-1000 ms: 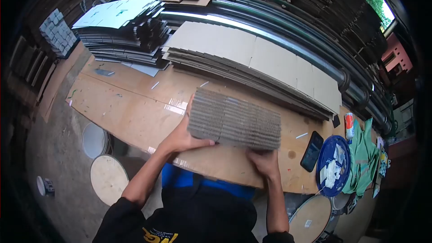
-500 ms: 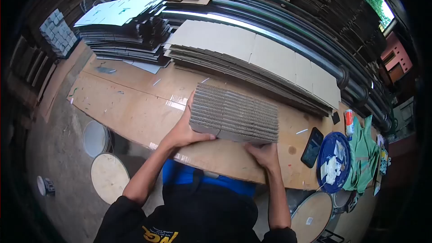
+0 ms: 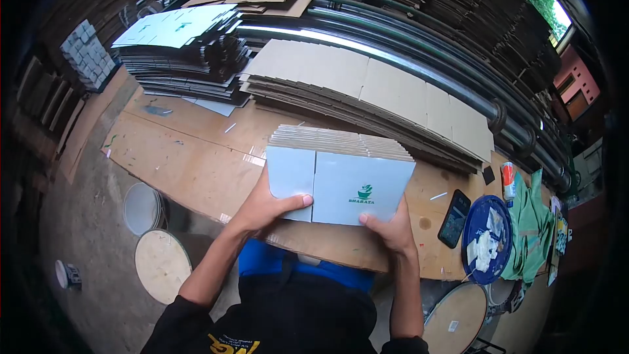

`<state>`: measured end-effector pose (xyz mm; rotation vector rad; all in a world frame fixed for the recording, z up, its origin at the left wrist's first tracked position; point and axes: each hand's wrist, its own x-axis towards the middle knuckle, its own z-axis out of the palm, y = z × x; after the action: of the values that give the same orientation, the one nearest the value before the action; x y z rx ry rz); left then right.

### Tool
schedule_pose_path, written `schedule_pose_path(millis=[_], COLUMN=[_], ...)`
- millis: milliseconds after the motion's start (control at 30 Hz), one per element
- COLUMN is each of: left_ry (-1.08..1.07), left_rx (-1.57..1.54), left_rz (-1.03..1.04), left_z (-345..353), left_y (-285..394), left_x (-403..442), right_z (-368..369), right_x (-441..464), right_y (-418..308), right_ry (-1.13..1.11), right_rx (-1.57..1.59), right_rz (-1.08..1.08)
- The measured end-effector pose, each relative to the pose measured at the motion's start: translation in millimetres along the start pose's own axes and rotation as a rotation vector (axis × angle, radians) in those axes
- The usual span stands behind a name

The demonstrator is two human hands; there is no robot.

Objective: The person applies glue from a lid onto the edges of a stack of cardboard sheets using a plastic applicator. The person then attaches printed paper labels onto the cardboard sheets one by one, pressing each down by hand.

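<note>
A stack of folded cardboard pieces (image 3: 341, 180) is held between both hands over the table's front part. Its white face, with a green printed logo, is turned toward me, and the layered edges show along the top. My left hand (image 3: 265, 204) grips the stack's left end, thumb on the white face. At the lower right, my right hand (image 3: 392, 226) holds the other end, its thumb just below the logo. The fingers behind the stack are hidden. Beyond it lies a long pile of flat brown cardboard (image 3: 393, 92).
White-topped cardboard (image 3: 173, 26) is piled at the back left of the table (image 3: 177, 157). At right are a phone (image 3: 453, 219), a blue lid with white paste (image 3: 486, 239), a bottle (image 3: 508, 180) and green cloth (image 3: 527, 229). Metal rollers (image 3: 419, 59) run behind.
The stack has tilted in my hands, so its printed white face now shows instead of mostly its layered edges. Both thumbs now rest on that face.
</note>
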<state>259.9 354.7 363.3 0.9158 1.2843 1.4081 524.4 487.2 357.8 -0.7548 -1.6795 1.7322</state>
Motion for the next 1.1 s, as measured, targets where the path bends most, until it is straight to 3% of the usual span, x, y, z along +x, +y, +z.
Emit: schedule_pose_path(millis=[400,467,500,533,667,733,767,833,867,933,1000,1100], left_ry=[0.055,0.013,0.021,0.028,-0.044,0.111,0.106,0.248,0.249,0.068,0.097,0.073], left_rx=[0.186,0.454,0.458,0.462,0.487,0.388,0.389,0.568,0.569,0.923,0.858,0.824], left_rz=[0.086,0.210,0.237,0.262,0.154,0.367,0.353,0.762,0.748,0.804,0.747,0.825], left_z=[-1,-23,-26,-27,-35,-31,-30,-22,-21,-18,-12,-14], left_y=[0,-25,-31,-37,-49,-39,-31,-5,3,14,12,-1], left_x=[6,16,21,23,32,21,16,8,6,3,3,9], right_z=[-10,-15,-7,-9,-10,-7,-9,-11,-11,-7,-5,-6], right_x=[7,12,14,18,30,32,33,32,31,32,32,32], right_y=[20,18,16,25,47,48,50,51,49,46,45,44], right_ry=[0.035,0.015,0.043,0.045,0.027,0.007,0.013,0.021,0.014,-0.004,-0.001,-0.003], right_rx=[0.134,0.010,0.046,0.046,-0.036,0.018,-0.027,-0.070,-0.038,-0.001,0.043,0.014], right_rz=[0.071,0.014,-0.157,-0.153,-0.191,-0.186,-0.190,-0.180,-0.161,-0.137,-0.155,-0.171])
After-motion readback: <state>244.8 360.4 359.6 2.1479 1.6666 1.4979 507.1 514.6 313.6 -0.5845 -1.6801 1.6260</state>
